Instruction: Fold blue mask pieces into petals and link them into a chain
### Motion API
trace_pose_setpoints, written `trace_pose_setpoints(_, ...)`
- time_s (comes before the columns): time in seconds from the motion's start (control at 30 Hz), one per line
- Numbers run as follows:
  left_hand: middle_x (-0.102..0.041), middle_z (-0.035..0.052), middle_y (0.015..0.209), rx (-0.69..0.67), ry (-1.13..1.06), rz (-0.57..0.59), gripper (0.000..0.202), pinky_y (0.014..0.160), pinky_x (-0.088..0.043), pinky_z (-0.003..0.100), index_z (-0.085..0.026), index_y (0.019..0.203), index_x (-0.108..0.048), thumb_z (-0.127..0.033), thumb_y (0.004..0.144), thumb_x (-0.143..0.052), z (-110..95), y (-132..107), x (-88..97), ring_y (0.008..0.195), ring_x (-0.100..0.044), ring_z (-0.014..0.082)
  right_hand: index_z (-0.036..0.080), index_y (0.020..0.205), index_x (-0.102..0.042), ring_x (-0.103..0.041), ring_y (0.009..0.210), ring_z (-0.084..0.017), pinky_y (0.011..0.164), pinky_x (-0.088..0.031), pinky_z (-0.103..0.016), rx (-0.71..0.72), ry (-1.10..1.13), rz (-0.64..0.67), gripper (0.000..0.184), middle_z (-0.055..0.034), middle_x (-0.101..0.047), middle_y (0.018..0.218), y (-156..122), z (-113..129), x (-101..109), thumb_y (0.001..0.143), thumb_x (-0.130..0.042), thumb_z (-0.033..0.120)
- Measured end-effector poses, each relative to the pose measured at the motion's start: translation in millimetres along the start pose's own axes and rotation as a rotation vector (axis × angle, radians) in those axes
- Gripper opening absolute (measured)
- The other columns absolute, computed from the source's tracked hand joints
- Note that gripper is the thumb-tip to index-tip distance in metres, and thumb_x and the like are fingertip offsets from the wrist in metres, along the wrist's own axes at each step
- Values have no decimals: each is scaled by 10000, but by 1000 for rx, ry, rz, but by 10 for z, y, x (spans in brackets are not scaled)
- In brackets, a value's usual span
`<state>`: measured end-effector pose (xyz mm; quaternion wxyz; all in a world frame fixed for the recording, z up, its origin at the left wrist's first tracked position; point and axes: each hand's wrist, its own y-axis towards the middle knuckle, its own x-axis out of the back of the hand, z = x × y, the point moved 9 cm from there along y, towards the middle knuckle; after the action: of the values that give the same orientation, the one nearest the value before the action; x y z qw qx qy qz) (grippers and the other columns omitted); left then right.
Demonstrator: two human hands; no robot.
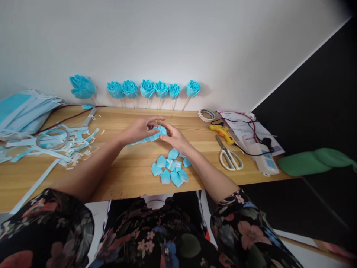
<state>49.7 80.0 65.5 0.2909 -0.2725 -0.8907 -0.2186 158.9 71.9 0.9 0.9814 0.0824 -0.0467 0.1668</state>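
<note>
Just L of frame centre, my left hand [138, 131] curls by the blue piece [162, 130], fingers bent — can't tell if it's gripping; a blue strip [146, 140] shows below that hand; my right hand [175, 137] has the piece's R side, thumb & fingers narrowed on it; prob. v. light, soft, not slippery, but easily creased or torn — I'd pinch it gently at the lower edge, not squash the folds. Hard to see: mask stack [21, 109], upper L, cut off by the frame; strip's upper edge, under my L hand, so unsure it joins the piece; some fingertips, hidden; petal pile [165, 176], lower centre, partly behind my R wrist.
</note>
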Motion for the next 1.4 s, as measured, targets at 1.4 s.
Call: trace_pose_setpoints(1.4,-725,95,813,794,-1180,39,331,484,-448,218,-146,940,-696,-454,948,-576,393,-443,-753,630,-656,147,241,1118,-647,-692,796,-136,883,-558,-322,-240,481,-282,402,27,-735,835,-36,-106,389,722,-701,205)
